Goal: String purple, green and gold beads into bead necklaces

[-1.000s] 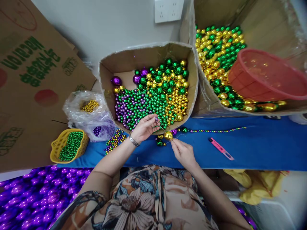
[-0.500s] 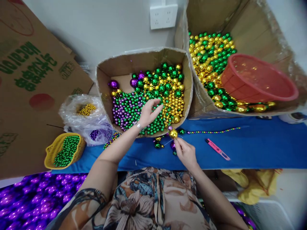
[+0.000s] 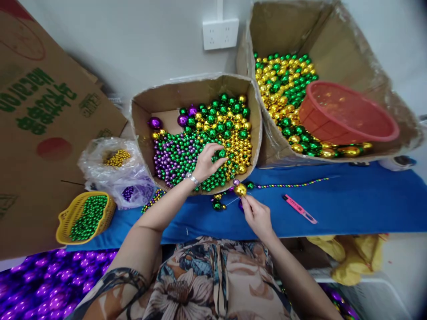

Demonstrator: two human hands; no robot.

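Observation:
My left hand (image 3: 206, 163) is over the near cardboard box (image 3: 135, 109), its thumb and fingers curled around a green bead (image 3: 221, 153). Below it lie loose small green, purple and gold beads (image 3: 176, 153). In front of the box, my right hand (image 3: 257, 215) pinches the near side of a large gold bead (image 3: 240, 190). A small purple bead (image 3: 236, 182) sits just above that gold bead, on a thin thread. Beside them a finished-looking bead string (image 3: 287, 185) runs right across the blue cloth (image 3: 353, 195). More strung beads (image 3: 217, 205) lie at the box's front edge.
A pink cutter (image 3: 300, 209) lies on the cloth at right. Behind it stands a bigger box (image 3: 363, 66) with beads and a red basket (image 3: 350, 113). At left are a yellow basket (image 3: 63, 222) of green beads, plastic bags (image 3: 96, 155) of beads and a large carton (image 3: 30, 178).
The camera view has shifted slightly. My left hand has stayed over the box, and a green bead now shows between its thumb and fingers. My right hand keeps its pinch at the gold bead.

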